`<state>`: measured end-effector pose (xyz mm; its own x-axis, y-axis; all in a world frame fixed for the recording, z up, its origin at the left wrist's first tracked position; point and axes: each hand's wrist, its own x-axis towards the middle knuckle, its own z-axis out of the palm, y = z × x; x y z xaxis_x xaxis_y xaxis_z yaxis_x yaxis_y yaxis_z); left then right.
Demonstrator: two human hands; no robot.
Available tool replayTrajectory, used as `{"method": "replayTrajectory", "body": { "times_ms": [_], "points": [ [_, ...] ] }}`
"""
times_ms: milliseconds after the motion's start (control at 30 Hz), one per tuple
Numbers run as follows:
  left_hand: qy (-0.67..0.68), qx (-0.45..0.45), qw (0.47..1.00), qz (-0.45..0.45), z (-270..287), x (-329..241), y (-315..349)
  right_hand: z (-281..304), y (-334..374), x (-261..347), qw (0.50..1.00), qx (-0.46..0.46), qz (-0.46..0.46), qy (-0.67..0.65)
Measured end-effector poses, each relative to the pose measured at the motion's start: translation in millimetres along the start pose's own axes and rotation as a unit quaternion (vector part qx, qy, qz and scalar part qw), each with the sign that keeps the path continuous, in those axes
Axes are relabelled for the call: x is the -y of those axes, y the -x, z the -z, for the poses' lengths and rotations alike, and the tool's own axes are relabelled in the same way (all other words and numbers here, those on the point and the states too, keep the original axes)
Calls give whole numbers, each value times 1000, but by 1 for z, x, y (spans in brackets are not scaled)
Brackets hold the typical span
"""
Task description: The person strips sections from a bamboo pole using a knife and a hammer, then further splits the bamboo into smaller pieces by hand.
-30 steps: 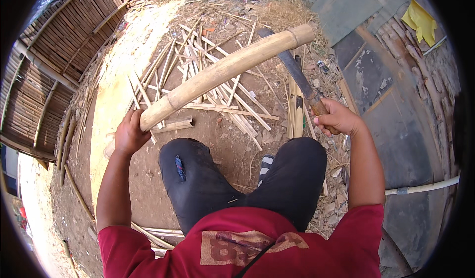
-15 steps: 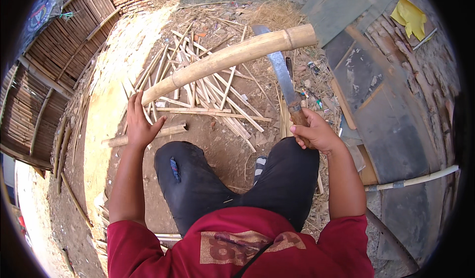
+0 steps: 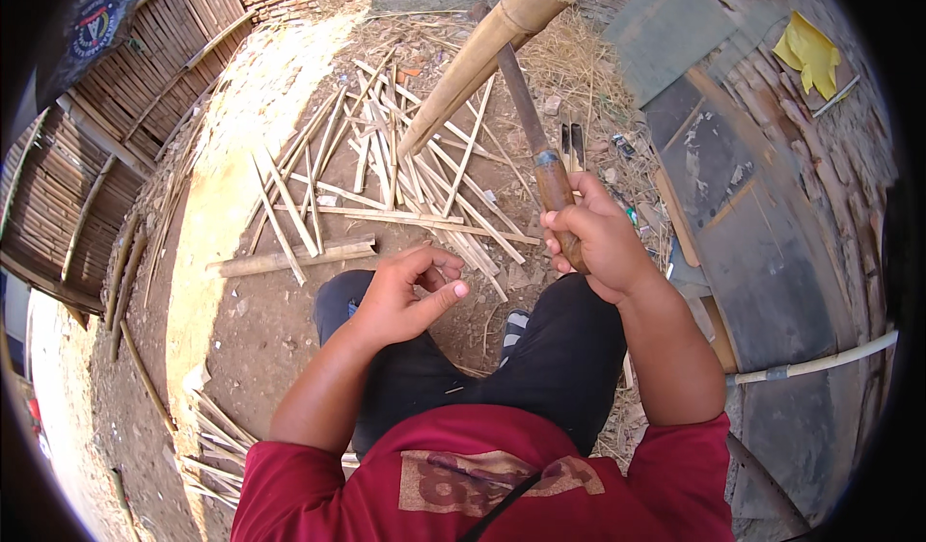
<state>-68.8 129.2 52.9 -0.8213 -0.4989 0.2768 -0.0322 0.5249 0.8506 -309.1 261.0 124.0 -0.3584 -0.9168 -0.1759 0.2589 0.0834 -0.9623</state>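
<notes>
My right hand (image 3: 600,235) is closed round the wooden handle of a machete (image 3: 522,100). Its blade points away from me and meets a thick bamboo pole piece (image 3: 473,60). Part of the blade is hidden at the bamboo; I cannot tell whether it is lodged in it. The bamboo leans steeply, its hollow upper end to the right and its narrower lower end over the pile of split strips. No hand touches the bamboo. Above my left thigh, my left hand (image 3: 410,289) is empty, with loosely curled fingers and the thumb apart.
Split bamboo strips (image 3: 449,222) lie heaped on the dirt ahead. A shorter bamboo length (image 3: 299,256) rests left of my knees. Dark boards (image 3: 762,253) and a yellow cloth (image 3: 808,52) are along the right. A bamboo-slat wall (image 3: 159,79) stands at left.
My left hand has let go of the bamboo and come back toward my lap. The bamboo has swung from lying slantwise to a steep lean, and the machete blade now meets it.
</notes>
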Motion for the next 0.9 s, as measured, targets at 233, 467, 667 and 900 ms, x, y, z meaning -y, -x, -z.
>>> {"method": "replayTrajectory", "body": {
  "times_ms": [233,467,667,900],
  "points": [
    [54,-4,997,61,-17,-9,2,-34,5,-11,994,29,-59,-92],
    [127,-110,980,103,-15,-19,-4,-40,-9,-1,994,72,-42,-70],
    [171,-106,973,117,-8,-53,-3,-83,-10,-23,986,69,3,-154],
    [135,-105,968,184,20,-66,16,-123,-12,-44,980,63,33,-187]
  ]
}}
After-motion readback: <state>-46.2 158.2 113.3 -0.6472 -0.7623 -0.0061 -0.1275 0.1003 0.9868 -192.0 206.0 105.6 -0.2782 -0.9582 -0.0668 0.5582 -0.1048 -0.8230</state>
